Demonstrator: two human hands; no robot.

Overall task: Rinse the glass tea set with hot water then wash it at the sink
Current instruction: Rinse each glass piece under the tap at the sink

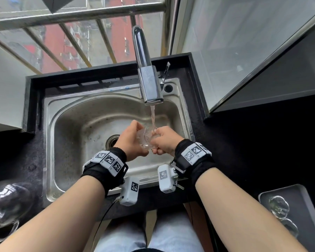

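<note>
Over the steel sink I hold a small clear glass cup between both hands. My left hand wraps around its left side, and my right hand grips its right side and rim. Water runs from the chrome faucet and falls onto the cup at the fingers of my right hand. More glass cups lie on a dark tray at the lower right. A glass teapot stands on the counter at the lower left.
The drain lies in the middle of the basin, left of my hands. Black countertop surrounds the sink. A barred window rises behind the faucet, and a glass panel stands at the right.
</note>
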